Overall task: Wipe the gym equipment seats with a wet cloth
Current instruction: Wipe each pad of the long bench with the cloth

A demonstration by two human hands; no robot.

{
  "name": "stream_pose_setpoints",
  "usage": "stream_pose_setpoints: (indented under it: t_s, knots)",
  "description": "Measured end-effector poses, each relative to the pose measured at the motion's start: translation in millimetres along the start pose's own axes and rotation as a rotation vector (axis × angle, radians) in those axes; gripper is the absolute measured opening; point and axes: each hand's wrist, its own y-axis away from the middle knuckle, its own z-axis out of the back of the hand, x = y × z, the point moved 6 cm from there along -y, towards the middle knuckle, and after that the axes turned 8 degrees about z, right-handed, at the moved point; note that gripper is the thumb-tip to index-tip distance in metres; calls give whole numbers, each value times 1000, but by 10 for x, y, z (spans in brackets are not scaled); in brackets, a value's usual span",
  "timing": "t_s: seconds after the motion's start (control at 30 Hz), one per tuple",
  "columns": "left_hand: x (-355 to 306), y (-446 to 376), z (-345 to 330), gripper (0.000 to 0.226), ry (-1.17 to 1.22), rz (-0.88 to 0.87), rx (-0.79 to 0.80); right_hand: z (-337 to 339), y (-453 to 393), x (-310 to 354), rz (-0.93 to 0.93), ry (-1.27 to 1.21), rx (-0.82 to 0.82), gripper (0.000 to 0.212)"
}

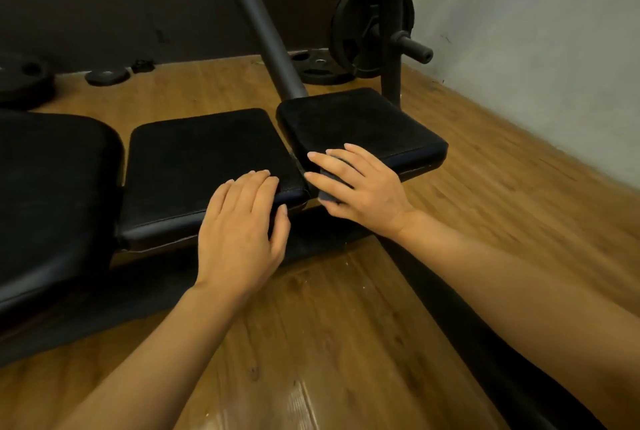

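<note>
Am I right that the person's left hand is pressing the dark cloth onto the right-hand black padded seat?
Not quite: the head view shows the right hand pressing the dark cloth onto the right-hand black padded seat; the left hand rests on the middle pad.

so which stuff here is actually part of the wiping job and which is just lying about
Part of the job:
- cloth, under the right hand
- end pad
- middle pad, left hand resting on its corner
- big pad

Lying about:
- plates on the floor
- plates on the rack
- bar
</note>
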Motion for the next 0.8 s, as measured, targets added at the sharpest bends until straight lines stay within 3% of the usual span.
stream_pose_setpoints:
  t_s: [0.33,0.8]
  knots:
    - [789,265,677,41,-81,88,-37,105,-763,432,25,-187,81,36]
    - [2182,1185,2020,39,-233,390,-4,-40,-2540,2046,267,-532,148,40]
